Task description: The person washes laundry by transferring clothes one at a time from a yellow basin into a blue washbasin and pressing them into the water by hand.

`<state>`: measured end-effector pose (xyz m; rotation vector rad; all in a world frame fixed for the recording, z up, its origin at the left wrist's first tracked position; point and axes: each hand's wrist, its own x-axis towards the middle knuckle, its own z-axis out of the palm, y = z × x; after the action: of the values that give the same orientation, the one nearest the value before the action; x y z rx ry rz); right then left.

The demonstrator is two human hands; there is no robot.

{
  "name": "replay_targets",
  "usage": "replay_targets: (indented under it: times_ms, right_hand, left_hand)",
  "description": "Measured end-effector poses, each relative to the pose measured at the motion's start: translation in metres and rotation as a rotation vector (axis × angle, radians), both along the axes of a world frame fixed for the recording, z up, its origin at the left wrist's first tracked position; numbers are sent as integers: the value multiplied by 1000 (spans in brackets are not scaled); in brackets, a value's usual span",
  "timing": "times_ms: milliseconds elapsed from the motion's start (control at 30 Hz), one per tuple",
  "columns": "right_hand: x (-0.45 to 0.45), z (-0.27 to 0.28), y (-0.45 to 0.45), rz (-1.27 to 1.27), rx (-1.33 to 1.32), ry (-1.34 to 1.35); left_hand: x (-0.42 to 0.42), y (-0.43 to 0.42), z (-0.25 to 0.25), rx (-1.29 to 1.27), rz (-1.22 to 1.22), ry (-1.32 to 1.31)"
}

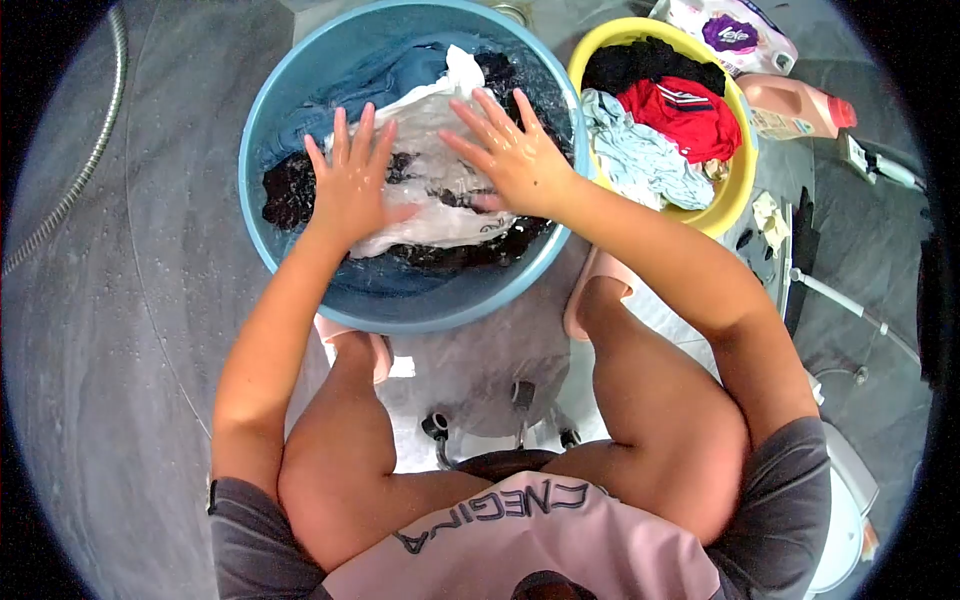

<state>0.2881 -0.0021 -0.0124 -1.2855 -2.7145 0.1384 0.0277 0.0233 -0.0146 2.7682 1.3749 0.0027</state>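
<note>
A large blue tub (262, 250) holds water with dark clothes in it. On top of them lies a wet white garment (425, 130), bunched up and partly under water. My left hand (350, 180), fingers spread, is over the left side of the white garment. Over its right side my right hand (515, 160) is also spread, its skin wet and shiny. Neither hand grips anything. Whether the palms press on the cloth or hover just above it I cannot tell. Blue cloth (375, 85) shows toward the far side of the tub.
A yellow basin (738, 205) with red, black and pale blue clothes stands right of the tub. Beyond it are a pink bottle (790, 105) and a white-purple package (730, 35). A metal hose (112, 100) hangs at left. A wheeled stool (500, 460) is beneath me.
</note>
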Motion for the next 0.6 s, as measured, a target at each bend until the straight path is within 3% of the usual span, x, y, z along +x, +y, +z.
replay_targets:
  times_ms: [133, 300, 367, 600]
  right_hand:
    - [2, -11, 11, -120, -182, -141]
    - [0, -3, 17, -139, -214, -242]
    - [-1, 4, 19, -167, -362, -323]
    - [1, 4, 19, -178, -309, -416]
  left_hand:
    - [3, 11, -5, 6, -5, 40]
    - [-2, 28, -4, -98, 20, 126]
    - [-3, 31, -3, -129, 41, 149]
    - [-4, 38, -9, -168, 24, 195]
